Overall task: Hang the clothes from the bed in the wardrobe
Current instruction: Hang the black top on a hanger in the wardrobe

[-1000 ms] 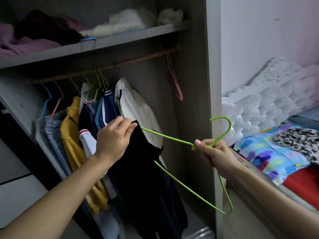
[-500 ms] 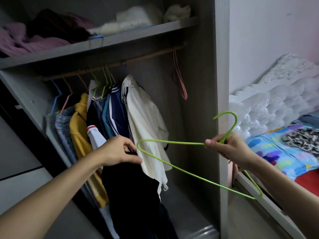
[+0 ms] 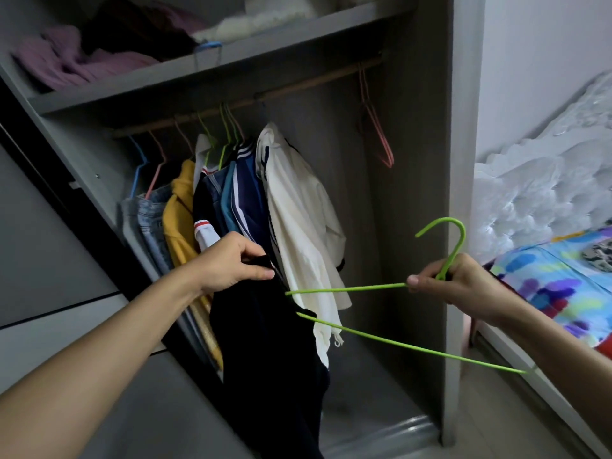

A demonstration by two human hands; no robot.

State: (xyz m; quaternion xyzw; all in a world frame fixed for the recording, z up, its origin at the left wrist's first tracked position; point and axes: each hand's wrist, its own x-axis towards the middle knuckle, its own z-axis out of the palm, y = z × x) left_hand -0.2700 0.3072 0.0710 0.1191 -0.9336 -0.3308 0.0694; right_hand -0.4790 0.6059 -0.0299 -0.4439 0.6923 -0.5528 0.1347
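My left hand (image 3: 228,266) grips the top edge of a black garment (image 3: 265,352) that hangs down in front of the open wardrobe. My right hand (image 3: 460,283) pinches the neck of a green wire hanger (image 3: 381,346), just below its hook. The hanger's left end is tucked into the black garment beside my left hand. Behind them, a wooden rail (image 3: 265,97) carries several hung clothes: jeans, a yellow top, navy striped tops and a cream shirt (image 3: 298,220).
An empty pink hanger (image 3: 381,137) hangs at the rail's right end. Folded clothes lie on the shelf (image 3: 205,66) above. The wardrobe's side panel (image 3: 457,193) stands between the rail and the bed (image 3: 563,279) with its colourful bedding at the right.
The green hanger's left end has gone into the black garment. My left hand has shifted its grip on the fabric's top edge, and the view has moved closer to the wardrobe.
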